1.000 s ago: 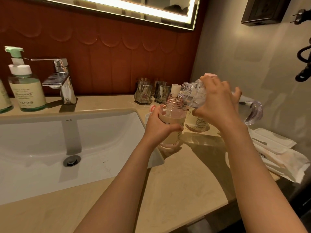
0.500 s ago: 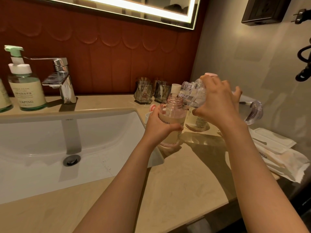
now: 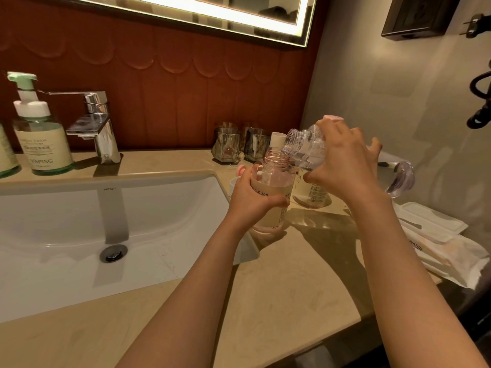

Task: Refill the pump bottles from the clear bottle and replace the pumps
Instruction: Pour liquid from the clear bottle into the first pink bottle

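My left hand [image 3: 251,201] grips a pink-tinted pump bottle [image 3: 273,181] with its pump off, standing at the sink's right edge. My right hand [image 3: 342,166] holds the clear bottle [image 3: 305,147] tipped on its side, its open mouth just above the pink bottle's threaded neck. The clear bottle's base [image 3: 401,177] sticks out to the right past my wrist. Behind my hands stands a second pump bottle [image 3: 309,192] with a white collar [image 3: 276,139] showing above it. A pink pump part [image 3: 241,170] peeks out left of my left hand.
Two dark glasses [image 3: 227,148] stand by the back wall. A green-pump soap bottle [image 3: 39,134] and the chrome tap [image 3: 98,126] sit left, behind the white basin [image 3: 79,227]. Wrapped white packets [image 3: 446,248] lie at the right on the beige counter [image 3: 279,301].
Both hands hold nearly the same pose; the clear bottle stays tipped over the pink bottle's neck. The view has shifted very slightly.
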Demonstrator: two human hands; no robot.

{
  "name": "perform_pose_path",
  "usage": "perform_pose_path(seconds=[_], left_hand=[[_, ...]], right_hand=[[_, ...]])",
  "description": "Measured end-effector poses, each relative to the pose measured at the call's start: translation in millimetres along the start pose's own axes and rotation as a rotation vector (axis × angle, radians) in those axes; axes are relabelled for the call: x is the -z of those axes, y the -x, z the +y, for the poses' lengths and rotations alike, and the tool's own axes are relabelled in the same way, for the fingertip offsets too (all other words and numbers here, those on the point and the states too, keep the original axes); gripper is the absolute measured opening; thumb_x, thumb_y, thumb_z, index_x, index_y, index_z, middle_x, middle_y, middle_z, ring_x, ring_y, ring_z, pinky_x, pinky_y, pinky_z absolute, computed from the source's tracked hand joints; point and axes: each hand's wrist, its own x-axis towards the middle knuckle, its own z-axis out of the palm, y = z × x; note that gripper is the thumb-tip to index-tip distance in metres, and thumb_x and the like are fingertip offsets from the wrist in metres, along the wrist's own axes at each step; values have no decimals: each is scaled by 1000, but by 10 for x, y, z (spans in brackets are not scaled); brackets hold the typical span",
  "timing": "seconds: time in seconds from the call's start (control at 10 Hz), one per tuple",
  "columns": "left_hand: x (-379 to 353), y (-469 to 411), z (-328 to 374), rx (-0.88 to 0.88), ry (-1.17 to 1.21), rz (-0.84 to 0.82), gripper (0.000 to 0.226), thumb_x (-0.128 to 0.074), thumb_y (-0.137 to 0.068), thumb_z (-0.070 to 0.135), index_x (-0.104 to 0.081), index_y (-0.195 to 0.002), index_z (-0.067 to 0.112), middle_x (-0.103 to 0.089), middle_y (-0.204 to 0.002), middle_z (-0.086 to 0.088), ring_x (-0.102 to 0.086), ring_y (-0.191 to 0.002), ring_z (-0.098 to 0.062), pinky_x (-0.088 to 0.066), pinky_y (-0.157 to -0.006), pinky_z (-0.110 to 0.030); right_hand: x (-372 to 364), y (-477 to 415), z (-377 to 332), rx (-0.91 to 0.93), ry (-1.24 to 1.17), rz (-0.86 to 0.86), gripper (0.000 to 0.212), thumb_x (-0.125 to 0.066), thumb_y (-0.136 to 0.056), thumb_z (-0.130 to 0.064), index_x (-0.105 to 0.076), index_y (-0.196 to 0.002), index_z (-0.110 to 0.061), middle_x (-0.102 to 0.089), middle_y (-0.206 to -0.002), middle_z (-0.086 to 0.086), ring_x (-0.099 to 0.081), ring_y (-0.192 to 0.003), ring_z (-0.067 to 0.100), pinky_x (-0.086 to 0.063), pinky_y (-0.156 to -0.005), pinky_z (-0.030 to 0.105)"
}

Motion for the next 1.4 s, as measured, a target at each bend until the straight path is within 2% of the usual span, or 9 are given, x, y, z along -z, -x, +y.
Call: perform_pose_path(seconds=[0.7,1.1,1.4], left_hand=[[4,21,16,5,-2,-5,94,-82,-64,14,-31,-143,17,-43,-139,-3,-45,-124,-22,-46,-95,-37],[2,17,14,5,5,-2,93,-82,-64,13,-31,-142,16,-44,-138,-4,-46,-122,-21,-46,-90,-33],[10,16,14,5,12,-2,94,-82,-64,14,-31,-143,18,-44,-138,-3,-45,-122,-21,-46,-92,-34]], right_hand=[[6,-3,-8,10,9,-2,84,-79,-69,-32,-31,-138,-25,-35,-144,2,-32,-131,27,-15,-109,59],[24,-6,-15,13,16,-8,83,-79,-68,-30,-32,-137,-24,-37,-142,2,-33,-130,27,-15,-109,60],[35,-2,-24,10,15,-15,85,-80,-69,-31,-31,-138,-24,-35,-144,2,-32,-132,27,-15,-109,60]])
